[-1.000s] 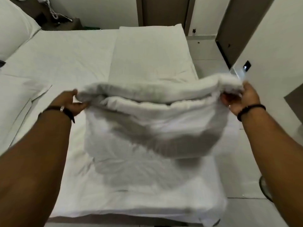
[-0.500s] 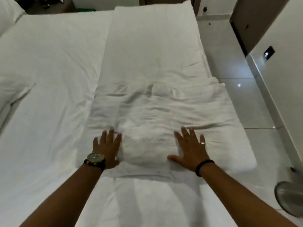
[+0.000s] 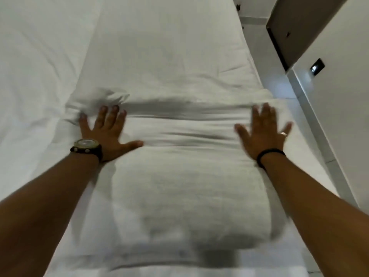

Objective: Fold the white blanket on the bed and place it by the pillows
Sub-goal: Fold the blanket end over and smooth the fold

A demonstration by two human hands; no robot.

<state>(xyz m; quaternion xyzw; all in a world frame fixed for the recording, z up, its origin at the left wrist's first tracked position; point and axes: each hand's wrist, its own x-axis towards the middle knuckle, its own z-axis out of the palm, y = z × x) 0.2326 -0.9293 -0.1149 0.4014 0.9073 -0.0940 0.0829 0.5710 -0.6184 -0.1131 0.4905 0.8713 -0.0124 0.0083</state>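
White blanket (image 3: 179, 186) lies folded in thick layers across near part of bed (image 3: 40, 66), far folded edge bunched just ahead of fingertips; left hand (image 3: 105, 134), watch (image 3: 86, 147) on wrist, pressed flat on blanket's left side, fingers spread wide, gripping nothing; right hand (image 3: 263, 132), dark band (image 3: 269, 154) on wrist, ring on one finger, palm down on blanket's right side, fingers splayed, motion-blurred, gripping nothing; tiled floor (image 3: 277, 86) and wall (image 3: 339, 56) at right of bed; pillows outside view.
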